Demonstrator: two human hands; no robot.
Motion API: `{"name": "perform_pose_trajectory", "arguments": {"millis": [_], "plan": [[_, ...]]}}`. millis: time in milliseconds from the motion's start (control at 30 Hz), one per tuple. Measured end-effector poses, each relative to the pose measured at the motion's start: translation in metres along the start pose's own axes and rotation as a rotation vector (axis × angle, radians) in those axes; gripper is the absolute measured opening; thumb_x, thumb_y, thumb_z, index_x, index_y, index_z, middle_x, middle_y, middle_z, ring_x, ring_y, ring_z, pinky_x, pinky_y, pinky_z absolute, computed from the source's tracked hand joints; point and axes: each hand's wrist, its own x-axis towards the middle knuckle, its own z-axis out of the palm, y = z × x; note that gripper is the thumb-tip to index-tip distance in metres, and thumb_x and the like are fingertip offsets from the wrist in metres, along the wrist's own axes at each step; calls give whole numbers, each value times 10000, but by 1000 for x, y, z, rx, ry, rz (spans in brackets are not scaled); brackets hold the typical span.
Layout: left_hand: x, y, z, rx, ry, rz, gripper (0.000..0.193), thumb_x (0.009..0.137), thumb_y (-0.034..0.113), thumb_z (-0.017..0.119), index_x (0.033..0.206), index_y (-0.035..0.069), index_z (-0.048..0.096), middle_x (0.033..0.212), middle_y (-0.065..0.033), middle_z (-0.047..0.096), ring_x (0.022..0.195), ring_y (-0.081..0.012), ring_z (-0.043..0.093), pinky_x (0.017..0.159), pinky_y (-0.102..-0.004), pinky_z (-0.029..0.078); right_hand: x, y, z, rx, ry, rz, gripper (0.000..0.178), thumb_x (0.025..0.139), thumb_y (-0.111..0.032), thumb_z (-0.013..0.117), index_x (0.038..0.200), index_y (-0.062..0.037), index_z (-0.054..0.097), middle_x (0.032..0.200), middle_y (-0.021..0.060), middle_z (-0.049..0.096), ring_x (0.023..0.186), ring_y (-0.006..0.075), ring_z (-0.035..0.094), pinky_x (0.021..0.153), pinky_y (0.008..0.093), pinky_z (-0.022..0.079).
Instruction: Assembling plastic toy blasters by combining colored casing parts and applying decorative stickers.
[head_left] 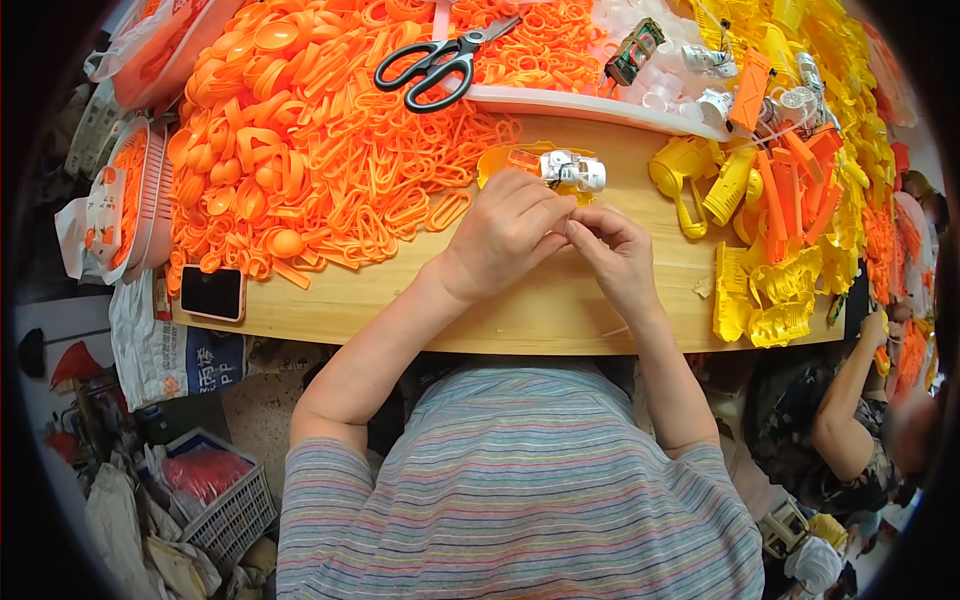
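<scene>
The fingertips of the left hand (pixel 508 237) and right hand (pixel 620 257) are brought together above a wooden table (pixel 560 315); whether anything is pinched between them cannot be told. Just beyond the hands, a white cylindrical part (pixel 577 171) is seen over a yellow shell (pixel 492 163), partly hidden by the left hand. Orange loops (pixel 370 205) are heaped left of that hand; yellow pieces (pixel 685 165) are placed right of the other.

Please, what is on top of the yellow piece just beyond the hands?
A white part and an orange piece; the left hand hides some of the yellow piece.
</scene>
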Motion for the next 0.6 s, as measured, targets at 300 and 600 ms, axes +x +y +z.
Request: {"name": "perform_pose_trajectory", "arguments": {"millis": [300, 600], "plan": [[4, -4, 9, -14, 16, 42, 386, 603, 88, 798, 965, 43, 674, 902, -92, 647, 914, -288, 614, 837, -415, 488, -2, 8, -6, -25, 20, 56, 25, 854, 25, 608, 869, 22, 628, 831, 11, 609, 791, 73, 570, 709, 205, 460], [5, -27, 1, 160, -46, 18, 388, 685, 255, 797, 1045, 149, 697, 988, -64, 601, 918, -250, 562, 796, -398, 421, -12, -6, -40, -286, -67, -109, 116, 822, 54, 576, 926, 11, 603, 937, 50, 579, 873, 126, 543, 816, 251, 424]]}}
